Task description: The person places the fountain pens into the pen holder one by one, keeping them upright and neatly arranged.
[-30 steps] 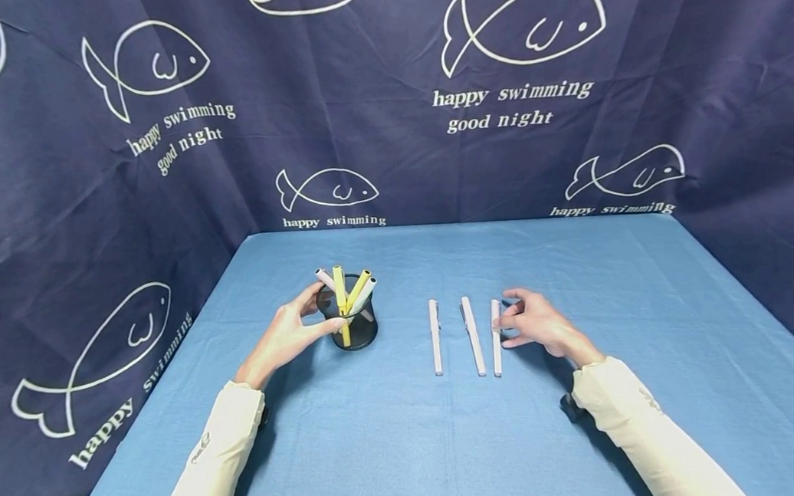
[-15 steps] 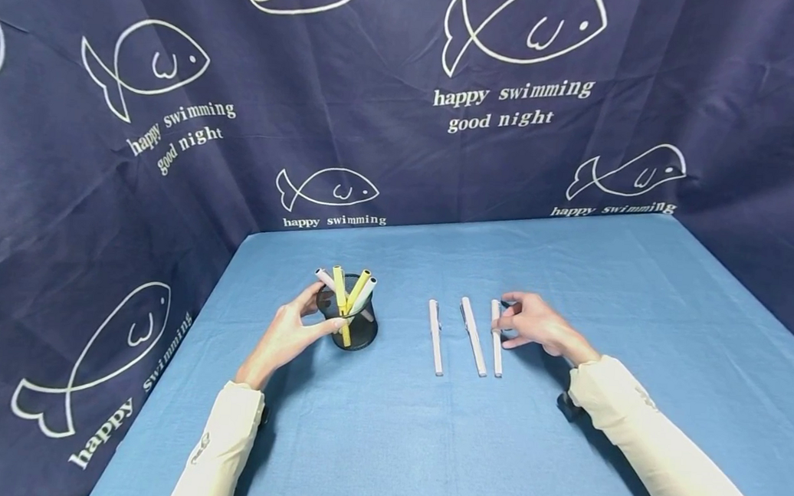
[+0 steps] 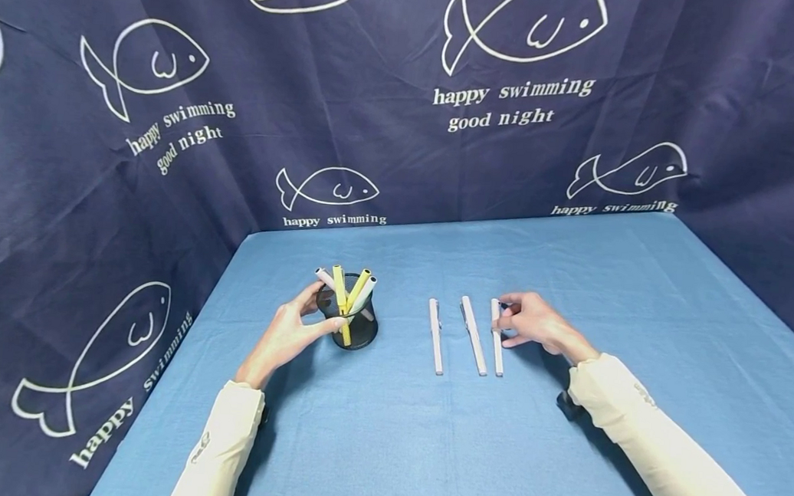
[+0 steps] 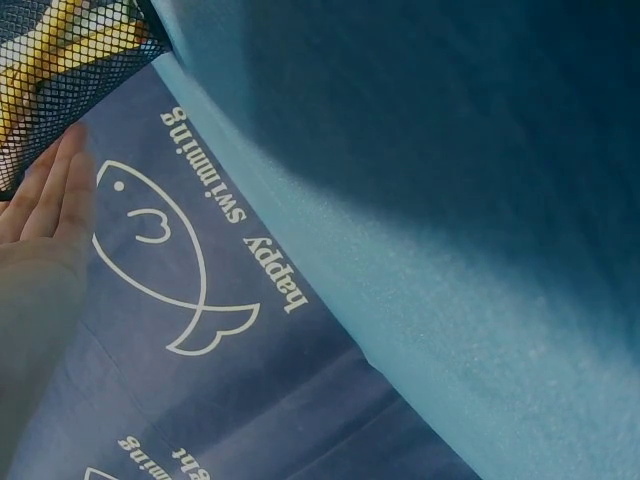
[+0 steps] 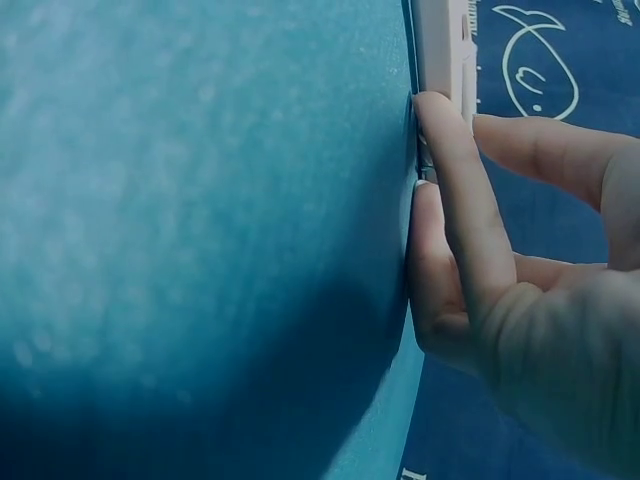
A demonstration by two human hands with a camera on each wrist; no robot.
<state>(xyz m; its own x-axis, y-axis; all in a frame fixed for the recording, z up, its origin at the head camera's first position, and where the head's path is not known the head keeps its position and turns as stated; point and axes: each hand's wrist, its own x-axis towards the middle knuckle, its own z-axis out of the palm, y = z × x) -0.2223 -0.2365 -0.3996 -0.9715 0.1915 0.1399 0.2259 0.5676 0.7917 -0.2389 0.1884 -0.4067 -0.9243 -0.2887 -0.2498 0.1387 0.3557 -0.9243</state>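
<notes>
On the left of the table, a black mesh pen holder [image 3: 361, 336] stands upright with several yellow, pale pink and pale green pens [image 3: 359, 291] in it. My left hand [image 3: 287, 336] grips it, thumb on the near side and fingers round the left and back. To its right, three pale pink pens lie roughly side by side: a left pen [image 3: 435, 339], a middle pen [image 3: 474, 338] and a right pen [image 3: 498, 355]. My right hand [image 3: 537, 325] pinches the right pen near its clip end, the pen still lying on the cloth. The right wrist view shows the thumb and curled fingers [image 5: 470, 210] at that pen [image 5: 437, 50].
A blue cloth [image 3: 384, 431] covers the table. Dark blue curtains [image 3: 404, 148] with white fish prints hang behind and along both sides. In the left wrist view, the mesh wall [image 4: 90, 85] fills the top left corner.
Very little differs. My right hand and forearm have shifted slightly left, and the right pen's near end has moved a touch to the right. The left hand and pen holder have stayed put.
</notes>
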